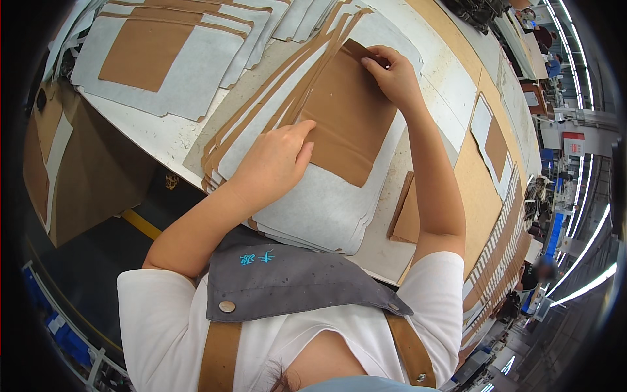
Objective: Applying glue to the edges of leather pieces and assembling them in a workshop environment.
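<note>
A brown rectangular sheet [350, 115], perhaps leather or leatherette, lies over a white backing panel [313, 201] on top of a stack. My right hand [394, 76] pinches the sheet's far edge between thumb and fingers; that edge is raised and folded, showing a darker strip. My left hand [277, 159] rests at the sheet's near left side, index finger and thumb apart, the fingertips touching its surface. To the left of the sheet, several white panels with brown edges [264, 117] are fanned out. The surface under my left palm is hidden.
More white panels with brown centres [147, 54] lie overlapped at the far left of the table [132, 122]. Small brown pieces [406, 215] are stacked beside my right forearm. Farther right lies another white-and-brown panel [491, 144]. A cardboard box [93, 171] stands below the left table edge.
</note>
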The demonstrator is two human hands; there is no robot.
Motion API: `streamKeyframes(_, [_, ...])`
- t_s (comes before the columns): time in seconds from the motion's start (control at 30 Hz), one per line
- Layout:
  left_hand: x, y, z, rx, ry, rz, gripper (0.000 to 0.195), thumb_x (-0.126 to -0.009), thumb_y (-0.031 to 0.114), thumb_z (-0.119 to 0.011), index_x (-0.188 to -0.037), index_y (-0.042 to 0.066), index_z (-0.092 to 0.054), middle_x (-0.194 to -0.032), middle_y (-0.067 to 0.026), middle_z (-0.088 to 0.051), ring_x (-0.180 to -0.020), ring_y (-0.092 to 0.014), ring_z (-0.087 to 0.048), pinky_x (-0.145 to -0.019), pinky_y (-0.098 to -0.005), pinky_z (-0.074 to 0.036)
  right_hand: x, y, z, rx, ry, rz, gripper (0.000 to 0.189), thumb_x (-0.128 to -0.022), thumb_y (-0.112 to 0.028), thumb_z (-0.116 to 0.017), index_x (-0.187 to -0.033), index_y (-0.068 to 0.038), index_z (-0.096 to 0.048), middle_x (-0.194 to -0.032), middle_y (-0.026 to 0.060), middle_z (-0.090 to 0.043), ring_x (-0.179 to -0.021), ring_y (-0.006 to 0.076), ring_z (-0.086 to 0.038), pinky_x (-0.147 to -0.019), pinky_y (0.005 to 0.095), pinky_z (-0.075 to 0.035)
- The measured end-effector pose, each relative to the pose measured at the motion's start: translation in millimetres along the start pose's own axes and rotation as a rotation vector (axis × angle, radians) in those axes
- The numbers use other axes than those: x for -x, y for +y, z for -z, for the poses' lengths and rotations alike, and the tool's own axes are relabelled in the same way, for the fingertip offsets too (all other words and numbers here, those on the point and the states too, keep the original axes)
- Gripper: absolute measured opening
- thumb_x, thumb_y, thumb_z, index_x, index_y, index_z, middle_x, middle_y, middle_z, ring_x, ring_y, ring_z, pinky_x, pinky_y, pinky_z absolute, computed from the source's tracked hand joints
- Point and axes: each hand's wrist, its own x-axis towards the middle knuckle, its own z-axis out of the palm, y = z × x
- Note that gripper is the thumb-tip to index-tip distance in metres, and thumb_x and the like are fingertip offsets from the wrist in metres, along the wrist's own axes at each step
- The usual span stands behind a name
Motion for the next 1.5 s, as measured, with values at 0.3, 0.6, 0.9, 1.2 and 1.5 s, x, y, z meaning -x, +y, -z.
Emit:
streamKeyframes(0.3, [1.9, -0.7, 1.8, 0.038, -0.039, 0.007, 0.030, -0.084, 0.007, -0.053, -0.110, -0.008, -0.054, -0.093, -0.0240, -0.063, -0.082, -0.036, -0.062, -0.073, -0.0394, -0.049, 4.5, -5.8, -2.1, 0.041, -0.023, 0.002, 0.032, -0.083, -0.009, -0.061, -0.115, -0.011, -0.057, -0.081, 0.0042, -0.059, -0.077, 0.0129, -0.055, -0.074, 0.0268, -0.046])
streamKeyframes(0.6, [-0.3, -1.5, 2.4, 0.024, -0.096, 0.017, 0.030, -0.085, 0.007, -0.052, -0.110, -0.009, -0.054, -0.092, -0.0243, -0.063, -0.083, -0.037, -0.062, -0.074, -0.0401, -0.049, 2.7, -16.3, -2.2, 0.165, -0.063, 0.052, 0.037, -0.082, -0.006, -0.058, -0.118, -0.016, -0.056, -0.081, 0.0063, -0.056, -0.077, 0.0161, -0.055, -0.075, 0.0289, -0.046])
streamKeyframes(0.9, [-0.9, -0.6, 3.0, 0.009, -0.141, 0.031, 0.030, -0.085, 0.008, -0.052, -0.110, -0.009, -0.054, -0.092, -0.0250, -0.062, -0.084, -0.037, -0.062, -0.075, -0.0406, -0.049, 0.1, -19.0, -0.8, 0.393, -0.191, 0.117, 0.035, -0.084, -0.006, -0.049, -0.116, -0.019, -0.058, -0.103, 0.0121, -0.056, -0.094, 0.0272, -0.054, -0.083, 0.0379, -0.044])
streamKeyframes(1.2, [-0.9, -1.0, 3.7, 0.015, -0.135, 0.034, 0.030, -0.085, 0.008, -0.051, -0.109, -0.009, -0.055, -0.091, -0.0245, -0.063, -0.084, -0.037, -0.061, -0.075, -0.0409, -0.049, 40.6, -29.7, -8.7, 0.348, -0.038, 0.497, 0.035, -0.083, -0.008, -0.056, -0.117, -0.013, -0.058, -0.120, 0.0066, -0.056, -0.113, 0.0253, -0.049, -0.096, 0.0406, -0.036])
streamKeyframes(1.5, [0.4, 0.4, 4.4, 0.053, -0.121, 0.036, 0.028, -0.085, 0.009, -0.053, -0.107, -0.008, -0.055, -0.088, -0.0245, -0.062, -0.081, -0.037, -0.061, -0.073, -0.0411, -0.048, 72.1, -18.1, -25.2, 0.260, -0.222, 0.587, 0.037, -0.084, -0.009, -0.056, -0.120, -0.017, -0.058, -0.129, 0.0011, -0.052, -0.125, 0.0220, -0.043, -0.106, 0.0423, -0.030])
